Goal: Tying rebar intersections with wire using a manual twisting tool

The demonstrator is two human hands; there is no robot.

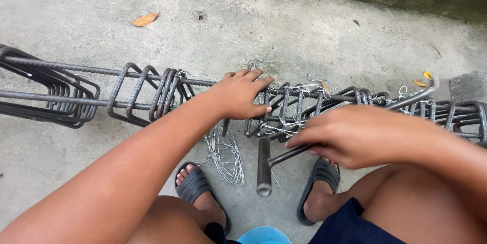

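Hands on the steel cage, hook at the ready

Starting far left: the steel cage [152, 91] runs across the concrete floor [304, 25], long bars threaded through loose square hoops [56, 94], some bunched, some spread out. One dry leaf [145, 19] lies far back on the floor.

Moving in, the left hand [238, 94] lies flat on the top bar at mid-cage, fingers laid over the steel rather than wrapped round it: an open, pressing grip, holding things steady. Just near of it, a coil of thin wire [225, 155] sits on the floor between two black sandals [195, 185], and a short metal tube [264, 165] stands beside it.

Over to the right: the right hand [355, 135] is closed round a long metal hook tool [406, 100], its shaft slanting up to the right across hoops already bound with wire ties [299, 91]. My read is that tying is the step in hand, the tied stretch on the right and loose hoops waiting on the left. The next tie looks to need a hoop squared at the left hand and wire caught by the hook.

Hard to tell: the hook's working tip is hidden under the right hand, and the cage is cut off at both edges.
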